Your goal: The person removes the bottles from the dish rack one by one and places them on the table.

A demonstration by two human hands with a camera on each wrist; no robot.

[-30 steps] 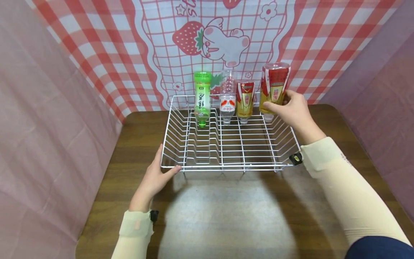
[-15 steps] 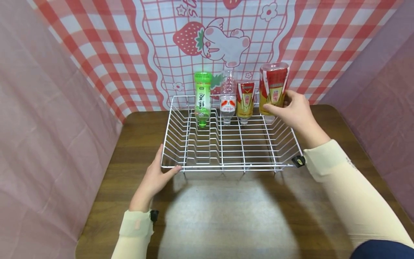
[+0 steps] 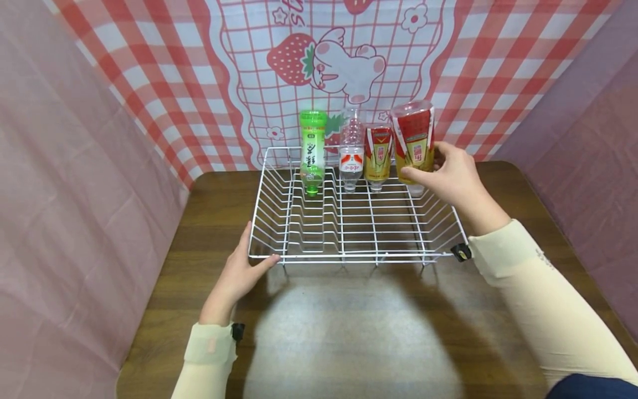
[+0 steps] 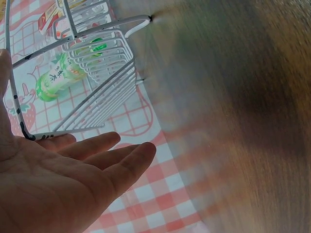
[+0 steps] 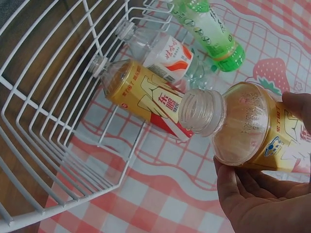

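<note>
My right hand (image 3: pixel 456 172) grips a large red-and-gold plastic bottle (image 3: pixel 415 138) upside down over the back right of a white wire dish rack (image 3: pixel 386 255). In the right wrist view, its capless neck (image 5: pixel 197 112) hangs apart from the wires. Neck down along the rack's back stand a smaller red-and-gold bottle (image 3: pixel 377 158), a clear bottle (image 3: pixel 351 160) with a white-and-red label, and a green bottle (image 3: pixel 314 149). My left hand (image 3: pixel 239 277) rests against the rack's front left corner, thumb on the rim, its fingers (image 4: pixel 131 162) straight beneath in the left wrist view.
A brown wooden table (image 3: pixel 189 233) bears the rack. Behind it hangs a red-and-white checked cloth (image 3: pixel 174 61) with strawberry prints. Pink curtains (image 3: pixel 75 194) close off the left side, and purplish cloth (image 3: pixel 573 149) stands at the right.
The right hand has shifted the held bottle a little left, towards the smaller red-and-gold bottle, and tilted it. The left hand and the rack have stayed in place.
</note>
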